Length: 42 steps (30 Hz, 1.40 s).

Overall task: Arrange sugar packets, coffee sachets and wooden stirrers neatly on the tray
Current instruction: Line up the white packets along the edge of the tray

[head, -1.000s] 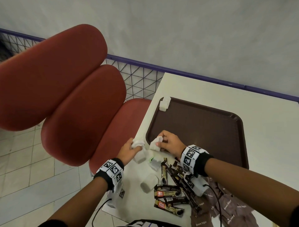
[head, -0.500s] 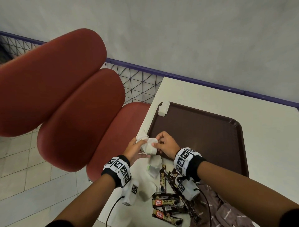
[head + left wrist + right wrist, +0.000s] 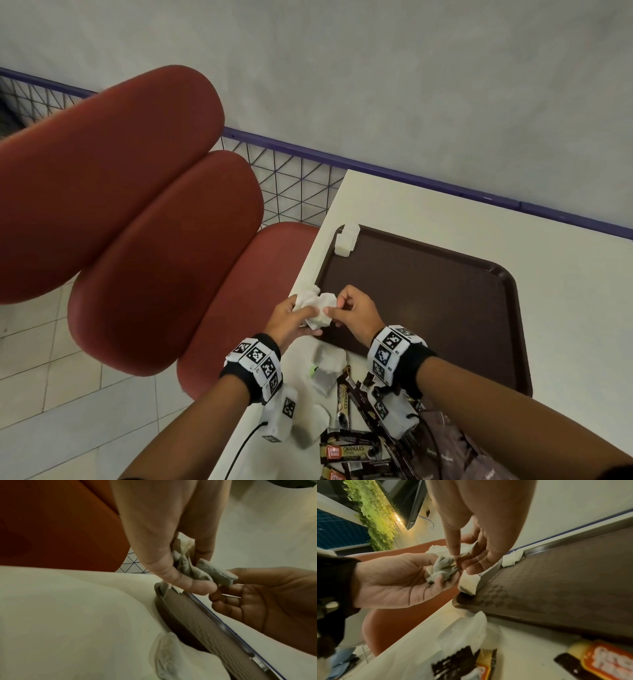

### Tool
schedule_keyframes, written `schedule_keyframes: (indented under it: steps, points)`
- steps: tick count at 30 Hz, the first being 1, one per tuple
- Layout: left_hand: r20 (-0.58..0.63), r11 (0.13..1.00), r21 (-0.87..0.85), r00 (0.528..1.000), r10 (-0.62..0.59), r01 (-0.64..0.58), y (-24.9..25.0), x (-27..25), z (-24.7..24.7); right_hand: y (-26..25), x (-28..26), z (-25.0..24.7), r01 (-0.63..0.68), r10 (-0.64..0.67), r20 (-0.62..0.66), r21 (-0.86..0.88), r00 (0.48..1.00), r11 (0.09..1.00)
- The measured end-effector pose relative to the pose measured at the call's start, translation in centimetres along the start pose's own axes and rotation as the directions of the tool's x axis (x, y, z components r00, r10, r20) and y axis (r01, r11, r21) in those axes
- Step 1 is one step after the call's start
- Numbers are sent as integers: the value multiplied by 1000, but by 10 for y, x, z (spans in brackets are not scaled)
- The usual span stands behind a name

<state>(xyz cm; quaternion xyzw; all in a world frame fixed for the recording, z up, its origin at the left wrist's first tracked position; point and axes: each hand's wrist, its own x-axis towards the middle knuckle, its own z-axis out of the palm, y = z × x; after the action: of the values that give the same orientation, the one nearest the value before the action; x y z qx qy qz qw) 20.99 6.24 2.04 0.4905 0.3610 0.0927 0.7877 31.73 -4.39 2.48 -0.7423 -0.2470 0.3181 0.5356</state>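
tray: 1 white sachet at far corner | left hand, right hand: pinching crumpled white sachets | tabletop: coffee sachets; red seats

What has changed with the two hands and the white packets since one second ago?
The left hand and right hand came together near the tray's near-left corner. Before, each held its own white packet; now the white packets sit bunched in the left palm while the right fingertips pinch at them. The packet at the tray's far corner and the coffee sachets stayed in place.
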Motion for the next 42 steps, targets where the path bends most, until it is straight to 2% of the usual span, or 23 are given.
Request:
schedule_keyframes:
  steps: [5, 8, 14, 20, 30, 35, 39, 42]
  points:
    - [1, 999, 34, 1000, 1, -1, -2, 6, 2, 7, 1, -5, -30, 25, 90, 62, 996, 998]
    - [-23, 1000, 10, 1000, 21, -21, -2, 10, 1, 6, 3, -9, -23, 19, 131, 30, 991, 999]
    - [-93, 998, -55, 996, 12, -17, -1, 16, -1, -1, 43, -27, -7, -8, -98, -154, 995, 988]
    - [-118, 998, -64, 993, -7, -1, -3, 24, -2, -8, 104, -44, -23, -25, -156, -297, 987, 955]
    - [-107, 995, -101, 994, 11, -21, -3, 31, -9, -6, 134, -37, -62, 55, -27, -401, 998, 914]
    - [-120, 993, -108, 992, 25, -39, 2, 32, -13, -9, 138, -40, -54, 88, 35, -555, 995, 830]
    - [-117, 993, -106, 992, 38, -50, 3, 32, -16, -7, 133, -35, 11, 60, 84, -664, 995, 748]
    - [-105, 994, -94, 993, 52, -62, 6, 31, -19, -10, 123, -36, 45, 7, 71, -694, 997, 719]
